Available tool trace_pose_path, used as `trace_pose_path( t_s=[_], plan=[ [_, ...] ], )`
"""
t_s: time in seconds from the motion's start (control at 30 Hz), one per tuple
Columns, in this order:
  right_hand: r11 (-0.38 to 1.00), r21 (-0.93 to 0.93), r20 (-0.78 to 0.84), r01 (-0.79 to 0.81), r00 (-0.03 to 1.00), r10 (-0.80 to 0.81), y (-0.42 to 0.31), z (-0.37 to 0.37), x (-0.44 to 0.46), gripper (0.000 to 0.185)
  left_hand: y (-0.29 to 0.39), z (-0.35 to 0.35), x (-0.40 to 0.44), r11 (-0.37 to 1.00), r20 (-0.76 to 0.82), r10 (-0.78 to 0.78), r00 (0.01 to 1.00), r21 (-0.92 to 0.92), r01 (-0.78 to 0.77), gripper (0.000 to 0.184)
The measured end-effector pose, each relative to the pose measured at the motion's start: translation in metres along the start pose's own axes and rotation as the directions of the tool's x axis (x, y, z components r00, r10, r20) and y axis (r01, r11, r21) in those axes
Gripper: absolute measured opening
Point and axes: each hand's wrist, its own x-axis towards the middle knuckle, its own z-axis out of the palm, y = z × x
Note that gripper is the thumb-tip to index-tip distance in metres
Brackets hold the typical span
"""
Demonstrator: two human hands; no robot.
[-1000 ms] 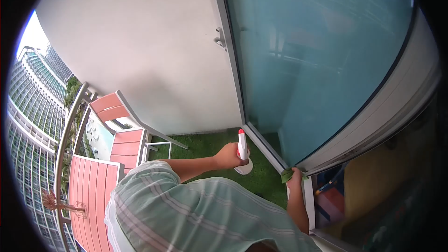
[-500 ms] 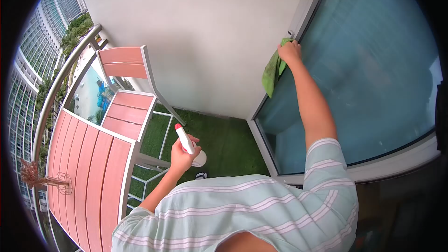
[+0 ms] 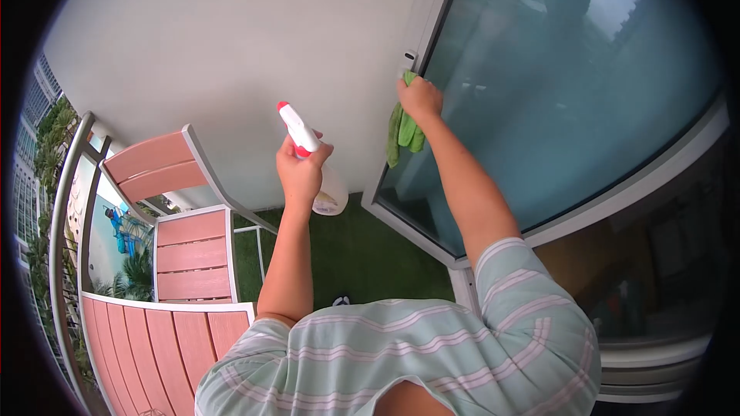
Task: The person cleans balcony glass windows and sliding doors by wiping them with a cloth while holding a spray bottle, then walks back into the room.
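My left hand (image 3: 301,169) is wrapped round the neck of a spray bottle (image 3: 331,191), whose white and red spray head (image 3: 299,129) points up and to the left, in front of the wall. My right hand (image 3: 420,100) is closed on a green cloth (image 3: 405,132) at the frame edge of the glass door (image 3: 539,108), just below the lock (image 3: 409,56). The cloth hangs down beneath my fingers, over the edge of the door.
On the left stand a pink slatted chair (image 3: 193,254) and a pink slatted table (image 3: 154,347), beside a metal railing (image 3: 58,239). A pale wall (image 3: 231,46) rises ahead, above green artificial turf (image 3: 370,254). Tall buildings show beyond the railing.
Compared with earlier, my left hand has risen with the spray bottle. My right hand, low at the door's bottom a second ago, is now up near the lock with the cloth. The view has shifted.
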Motion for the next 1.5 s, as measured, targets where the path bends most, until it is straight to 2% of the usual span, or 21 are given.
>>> trace_pose_path(
  t_s=[0.17, 0.27, 0.3, 0.4, 0.6, 0.63, 0.73, 0.83, 0.93, 1.03, 1.13, 1.2, 1.27, 1.33, 1.37, 1.47, 1.5],
  plan=[
    [0.985, 0.062, -0.001, 0.16, 0.987, -0.16, -0.018, -0.02, -0.089, 0.04, 0.019, 0.018, 0.004, 0.982, 0.058, 0.117, 0.991, -0.153, -0.107, 0.02],
    [0.965, 0.159, 0.023, 0.21, 0.976, -0.217, -0.017, -0.024, -0.14, 0.04, 0.031, 0.006, -0.015, 0.996, 0.103, 0.029, 0.994, -0.092, -0.019, 0.019],
    [0.963, 0.172, 0.055, 0.207, 0.974, -0.22, -0.022, -0.034, -0.159, 0.036, 0.031, 0.002, -0.021, 0.991, 0.097, 0.038, 0.995, -0.132, -0.025, 0.019],
    [0.927, 0.232, 0.074, 0.295, 0.945, -0.319, -0.023, -0.057, -0.212, 0.034, 0.043, -0.018, -0.048, 0.996, 0.096, 0.087, 0.992, -0.024, -0.085, 0.018],
    [0.854, 0.306, 0.146, 0.421, 0.866, -0.479, -0.004, -0.1, -0.303, 0.034, 0.07, -0.061, -0.126, 0.986, -0.113, 0.166, 0.98, 0.023, -0.165, 0.023],
    [0.839, 0.334, 0.165, 0.429, 0.85, -0.501, -0.001, -0.106, -0.318, 0.034, 0.077, -0.07, -0.141, 0.986, -0.118, 0.161, 0.98, -0.018, -0.164, 0.028],
    [0.818, 0.39, 0.222, 0.422, 0.82, -0.528, 0.012, -0.132, -0.359, 0.033, 0.099, -0.088, -0.189, 0.986, -0.053, 0.165, 0.985, 0.017, -0.165, 0.033],
    [0.795, 0.427, 0.266, 0.431, 0.78, -0.566, 0.031, -0.15, -0.391, 0.032, 0.115, -0.091, -0.237, 0.984, -0.039, 0.137, 0.99, 0.123, -0.131, 0.035],
    [0.728, 0.41, 0.14, 0.55, 0.751, -0.645, 0.057, -0.164, -0.424, 0.028, 0.114, -0.094, -0.261, 0.977, -0.021, 0.144, 0.989, 0.16, -0.139, 0.038],
    [0.61, 0.441, 0.005, 0.658, 0.678, -0.735, 0.08, -0.179, -0.461, 0.021, 0.112, -0.097, -0.278, 0.996, 0.028, 0.089, 0.996, 0.021, -0.089, 0.039],
    [0.513, 0.468, -0.072, 0.72, 0.61, -0.789, 0.108, -0.194, -0.493, 0.018, 0.118, -0.103, -0.287, 0.99, 0.219, 0.064, 0.974, -0.135, -0.035, 0.038],
    [0.452, 0.454, -0.169, 0.768, 0.572, -0.803, 0.131, -0.201, -0.514, 0.015, 0.135, -0.111, -0.299, 0.982, 0.449, 0.051, 0.892, -0.185, 0.036, 0.035],
    [0.425, 0.364, -0.288, 0.829, 0.534, -0.795, 0.149, -0.211, -0.536, 0.019, 0.138, -0.106, -0.309, 0.986, 0.563, -0.019, 0.827, -0.127, 0.109, 0.036],
    [0.455, 0.357, -0.142, 0.816, 0.529, -0.836, 0.189, -0.224, -0.553, 0.026, 0.151, -0.108, -0.324, 0.989, 0.706, -0.104, 0.701, -0.001, 0.148, 0.036],
    [0.478, 0.348, -0.065, 0.806, 0.53, -0.846, 0.203, -0.232, -0.563, 0.03, 0.15, -0.107, -0.332, 0.989, 0.719, -0.118, 0.685, 0.024, 0.146, 0.037],
    [0.579, 0.319, -0.142, 0.751, 0.641, -0.754, 0.219, -0.254, -0.603, 0.037, 0.146, -0.091, -0.342, 0.988, 0.768, -0.143, 0.625, 0.072, 0.138, 0.041],
    [0.586, 0.229, -0.213, 0.777, 0.628, -0.749, 0.234, -0.256, -0.615, 0.036, 0.143, -0.085, -0.343, 0.987, 0.782, -0.148, 0.605, 0.073, 0.146, 0.042]
  ],
)
